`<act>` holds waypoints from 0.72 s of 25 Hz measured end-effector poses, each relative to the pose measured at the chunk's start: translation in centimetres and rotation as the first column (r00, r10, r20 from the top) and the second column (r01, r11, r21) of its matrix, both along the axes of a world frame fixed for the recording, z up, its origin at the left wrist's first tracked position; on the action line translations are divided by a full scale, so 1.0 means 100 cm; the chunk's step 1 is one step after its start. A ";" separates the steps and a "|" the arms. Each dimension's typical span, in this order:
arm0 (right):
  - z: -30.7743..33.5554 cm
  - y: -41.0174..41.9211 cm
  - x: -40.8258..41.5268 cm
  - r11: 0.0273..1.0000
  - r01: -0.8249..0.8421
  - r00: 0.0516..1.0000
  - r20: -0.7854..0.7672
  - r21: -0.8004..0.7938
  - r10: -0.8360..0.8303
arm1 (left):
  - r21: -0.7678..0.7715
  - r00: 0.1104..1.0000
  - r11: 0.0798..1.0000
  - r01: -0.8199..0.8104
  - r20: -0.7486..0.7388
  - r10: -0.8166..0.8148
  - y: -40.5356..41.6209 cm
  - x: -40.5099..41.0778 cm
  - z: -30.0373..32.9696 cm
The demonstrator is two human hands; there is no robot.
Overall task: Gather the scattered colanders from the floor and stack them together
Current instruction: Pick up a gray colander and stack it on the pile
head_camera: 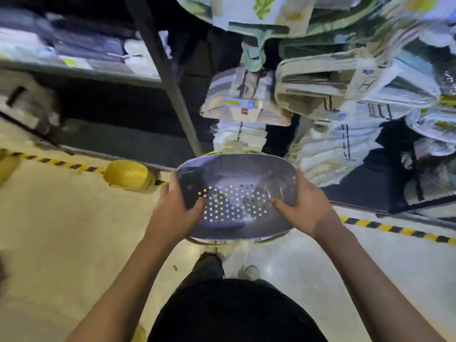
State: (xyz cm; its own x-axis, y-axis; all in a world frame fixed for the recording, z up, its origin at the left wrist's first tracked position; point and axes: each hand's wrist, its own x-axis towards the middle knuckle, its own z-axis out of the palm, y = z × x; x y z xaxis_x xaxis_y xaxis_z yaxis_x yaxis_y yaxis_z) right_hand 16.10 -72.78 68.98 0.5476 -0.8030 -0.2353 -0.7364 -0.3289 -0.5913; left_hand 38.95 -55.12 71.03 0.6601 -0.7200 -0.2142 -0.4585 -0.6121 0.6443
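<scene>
I hold a shiny metal colander (pixel 237 193) with a perforated bottom in front of me, above the floor. My left hand (pixel 177 208) grips its left rim, thumb inside the bowl. My right hand (pixel 303 208) grips the right rim the same way. Yellow-green edges show under its near rim and through the holes, so another colander seems nested beneath it; I cannot tell how many. No other colander is visible on the floor.
A yellow guard (pixel 129 175) sits at the foot of a dark metal rack post (pixel 172 90). Black-and-yellow tape (pixel 394 229) runs along the pale floor. Folded rugs and textiles (pixel 333 95) fill the shelves ahead. My dark trousers and shoes are below.
</scene>
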 end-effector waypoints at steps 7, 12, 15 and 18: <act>0.002 0.049 0.138 0.882 -0.471 0.881 0.035 -0.025 0.472 | 0.054 0.846 0.845 -0.532 -0.009 0.533 0.136 0.019 0.002; -0.003 0.113 0.228 0.745 -0.662 0.748 -0.006 -0.087 0.664 | 0.055 0.705 0.707 -0.705 -0.050 0.708 0.217 0.051 -0.005; -0.004 0.148 0.280 0.694 -0.713 0.699 -0.031 -0.096 0.714 | 0.037 0.658 0.661 -0.750 -0.068 0.750 0.258 0.084 -0.008; -0.004 0.183 0.336 0.660 -0.743 0.667 -0.032 -0.113 0.745 | 0.011 0.641 0.643 -0.766 -0.067 0.765 0.298 0.130 -0.012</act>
